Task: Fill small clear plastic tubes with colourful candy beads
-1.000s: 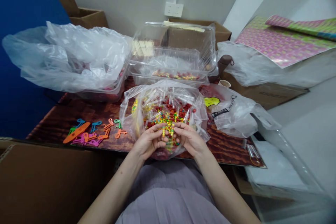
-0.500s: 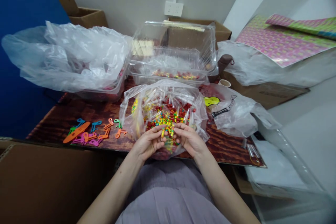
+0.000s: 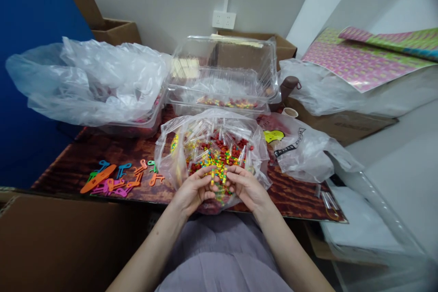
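A clear plastic bag [image 3: 171, 155] full of small clear tubes and coloured candy beads sits at the near edge of the brown table [image 3: 85, 155]. My left hand [image 3: 193, 189] and my right hand [image 3: 246, 187] meet over the bag's near rim. Between their fingertips they pinch small clear tubes [image 3: 219, 175] filled with coloured beads, held upright. The thumbs and forefingers are closed on the tubes. My forearms reach in from below over a grey skirt.
Coloured plastic clips [image 3: 116, 175] lie at the left. Behind stand an open clear clamshell box [image 3: 226, 73] holding beads, a large crumpled bag [image 3: 89, 80] and a printed bag [image 3: 301, 150]. Cardboard boxes [image 3: 61, 242] surround the table. Patterned paper [image 3: 362, 57] lies far right.
The view has shifted slightly, so everything sits a little lower in the picture. Both hands stay together on the tubes, with only small finger movements.
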{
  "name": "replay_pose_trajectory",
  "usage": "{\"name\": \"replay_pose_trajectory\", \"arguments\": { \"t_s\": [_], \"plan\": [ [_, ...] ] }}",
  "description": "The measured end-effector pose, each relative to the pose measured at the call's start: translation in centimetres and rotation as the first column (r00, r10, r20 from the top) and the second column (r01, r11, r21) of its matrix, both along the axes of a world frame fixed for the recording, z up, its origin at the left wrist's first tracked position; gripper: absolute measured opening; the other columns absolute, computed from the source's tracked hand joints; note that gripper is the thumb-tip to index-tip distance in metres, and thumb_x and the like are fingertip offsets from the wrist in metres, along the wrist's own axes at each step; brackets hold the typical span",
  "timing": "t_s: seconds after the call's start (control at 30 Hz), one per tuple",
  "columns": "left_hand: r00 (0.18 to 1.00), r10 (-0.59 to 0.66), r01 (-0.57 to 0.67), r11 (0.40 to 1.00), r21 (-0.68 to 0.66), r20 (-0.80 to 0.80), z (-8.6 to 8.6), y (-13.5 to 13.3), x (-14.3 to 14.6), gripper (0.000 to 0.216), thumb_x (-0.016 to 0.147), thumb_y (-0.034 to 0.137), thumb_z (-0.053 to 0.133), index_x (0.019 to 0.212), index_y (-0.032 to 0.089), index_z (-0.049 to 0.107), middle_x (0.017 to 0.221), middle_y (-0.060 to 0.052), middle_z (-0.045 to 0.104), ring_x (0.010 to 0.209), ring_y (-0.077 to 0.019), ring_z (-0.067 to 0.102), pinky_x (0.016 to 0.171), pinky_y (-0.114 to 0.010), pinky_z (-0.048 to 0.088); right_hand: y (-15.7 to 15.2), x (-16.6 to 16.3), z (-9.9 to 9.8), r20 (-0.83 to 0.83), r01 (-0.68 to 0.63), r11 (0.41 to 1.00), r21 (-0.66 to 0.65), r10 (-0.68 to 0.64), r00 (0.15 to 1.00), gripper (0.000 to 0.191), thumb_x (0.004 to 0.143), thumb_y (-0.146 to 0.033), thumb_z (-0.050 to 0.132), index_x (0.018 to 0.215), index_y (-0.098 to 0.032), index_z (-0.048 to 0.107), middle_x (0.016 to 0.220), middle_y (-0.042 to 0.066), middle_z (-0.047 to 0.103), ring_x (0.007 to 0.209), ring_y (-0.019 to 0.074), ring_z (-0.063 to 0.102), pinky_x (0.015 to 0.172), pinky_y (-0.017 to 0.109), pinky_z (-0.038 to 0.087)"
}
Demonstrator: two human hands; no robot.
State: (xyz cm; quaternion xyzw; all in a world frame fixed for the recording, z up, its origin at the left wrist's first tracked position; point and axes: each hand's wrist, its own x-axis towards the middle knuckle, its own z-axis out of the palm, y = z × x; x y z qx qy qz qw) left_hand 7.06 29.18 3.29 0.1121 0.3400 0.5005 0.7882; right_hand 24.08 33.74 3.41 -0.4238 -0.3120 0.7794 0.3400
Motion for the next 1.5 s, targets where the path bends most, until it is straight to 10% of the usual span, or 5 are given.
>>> {"name": "replay_pose_trajectory", "arguments": {
  "t_s": [0.43,0.7,1.5],
  "plan": [
    [1.000,0.014,-0.014,1.000,0.020,0.010,0.3,-0.3,-0.1,0.059,0.079,0.008,0.061,0.134,0.016,0.040,0.083,-0.005,0.065,0.058,-0.0097,0.062,0.049,-0.018,0.054,-0.3,0.1,-0.3,0.001,0.009,1.000,0.012,-0.009,1.000,0.034,0.057,-0.031,0.083,0.081,-0.017,0.063,0.066,-0.003,0.061,0.050,0.0071,0.050,0.047,0.021,0.037],
    [0.998,0.029,-0.026,0.999,-0.047,0.052,0.0,0.0,-0.1,0.026,0.080,0.004,0.057,0.105,0.009,0.057,0.082,-0.004,0.064,0.057,-0.0083,0.062,0.047,-0.017,0.054,-0.4,0.2,-0.5,0.002,0.002,1.000,0.017,-0.002,1.000,0.033,0.059,-0.031,0.082,0.083,-0.017,0.063,0.065,-0.003,0.061,0.051,0.0068,0.051,0.047,0.020,0.038],
    [0.999,0.047,-0.046,0.997,-0.061,0.015,-0.3,0.1,0.2,0.023,0.079,0.003,0.057,0.101,0.010,0.055,0.082,-0.005,0.066,0.057,-0.0093,0.063,0.046,-0.016,0.053,-0.4,0.4,-1.0,-0.028,0.032,0.999,-0.006,-0.032,0.999,0.033,0.059,-0.029,0.082,0.082,-0.016,0.062,0.060,-0.004,0.061,0.047,0.0059,0.052,0.044,0.017,0.039]
  ]
}}
